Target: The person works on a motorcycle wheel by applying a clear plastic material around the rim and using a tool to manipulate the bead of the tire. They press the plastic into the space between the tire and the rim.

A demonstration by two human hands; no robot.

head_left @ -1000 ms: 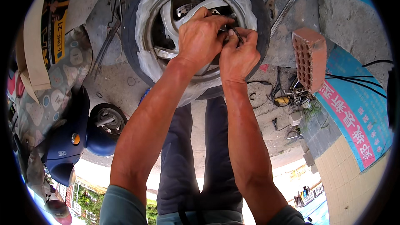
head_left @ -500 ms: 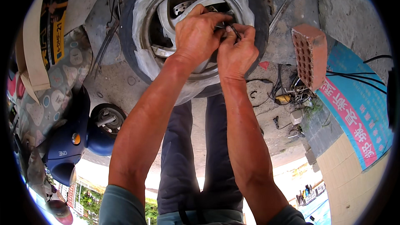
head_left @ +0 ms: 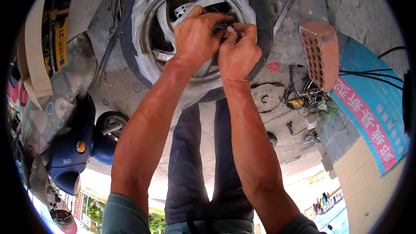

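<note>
I have both forearms (head_left: 145,121) coming up from the lower edge, hands meeting at top centre. Right hand (head_left: 240,54): thumb and forefinger clamped on a small dark part (head_left: 236,31), just right of centre over the wheel. Left hand (head_left: 195,34): fingers curled in beside it; can't tell if they grip the same part, tips are hidden.

Under the hands, the silver rim (head_left: 163,21) lies flat, top centre. Clear film (head_left: 143,65) sticks out around it, over the tyre (head_left: 128,32). Status, as I judge it: tyre sits around rim, film in place between or over them. Can't confirm the bead is seated. Dark part is in the fingers, not let go, so the handwork there looks unfinished. Can't tell whether it's fixed to the rim.

Further out: metal bar (head_left: 288,9) upper right, brick (head_left: 320,56) right, cable tangle (head_left: 310,97) below it, carton (head_left: 37,52) upper left, scooter (head_left: 69,160) lower left.
</note>
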